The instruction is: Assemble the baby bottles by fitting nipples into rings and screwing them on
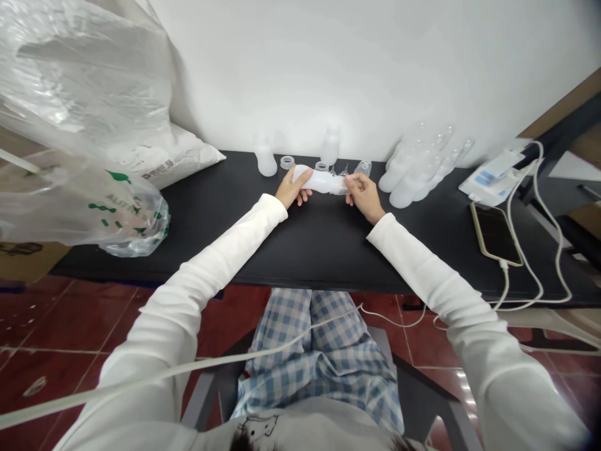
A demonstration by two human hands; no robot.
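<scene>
The fingers of the left hand [294, 191] curl over the wide end of a frosted white plastic baby bottle [322, 181], pressed together and wrapped around it, with the fingertips [305, 177] on its upper side. The fingers of the right hand [365, 198] are bunched at the opposite, narrower end, with the thumb and first 2 fingertips [351, 182] seeming to pinch it; the exact grip is too small to tell.

The bottle lies across the body, between the 2 hands and just above the black tabletop [201, 263]. Its long axis runs nearly side to side, with the wide end tilted slightly farther from the person. The left hand is nearer the wide end and the right hand nearer the narrow end. Both forearms, in white long sleeves [220, 254], angle inward from the elbows, with the wrists bent.

Just beyond the hands stand 2 upright frosted bottles [265, 158], [330, 145], with 2 screw collars [287, 162], [321, 166] on the table and clear bottle parts [361, 168] near the right hand. Farther right lies a translucent heap [422, 164], too blurred to identify. Beyond it, a smartphone [495, 233] sits on a white charging cable [526, 263]. On the left, a clear plastic bag [79, 125] slumps against a white sack [173, 156].
</scene>
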